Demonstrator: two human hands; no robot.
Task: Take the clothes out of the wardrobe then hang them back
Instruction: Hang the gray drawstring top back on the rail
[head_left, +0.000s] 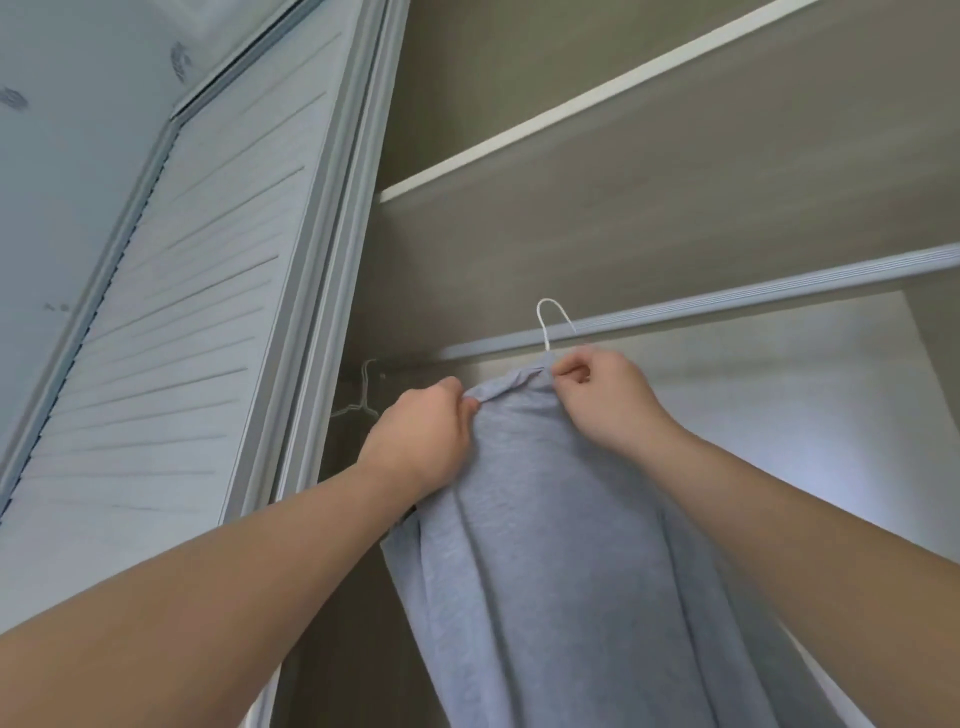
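The grey jersey garment (545, 519) hangs on a white wire hanger (551, 319) just inside the wardrobe (779, 415), held up at the height of the pale ribbed rail (753, 299). The hook's arch shows above the rail's upper edge and its tip comes down onto the rail. It looks hooked over, or right at the point of being so, but whether the rail carries the weight cannot be told. The left hand (421, 441) grips a bunched fold of fabric at the shoulder. The right hand (605, 400) pinches the neckline just under the hook's stem. So the hands are apart, each clamped on the cloth at either side of the hanger's top. Judging by this, the work is at the rail itself, either lifting this piece off or settling it on and straightening its shoulders; one view does not say which. An empty white hanger (363, 402) hangs further left in the shadowed corner, which suggests at least one more garment is out of the wardrobe and waiting to be hung. No other clothes are in sight. Above the rail runs a shelf (571, 130) with a white front edge, and to the left stands the pale louvred door (182, 312), slid aside. No brand, label or legible writing shows on the garment, hanger or wardrobe.
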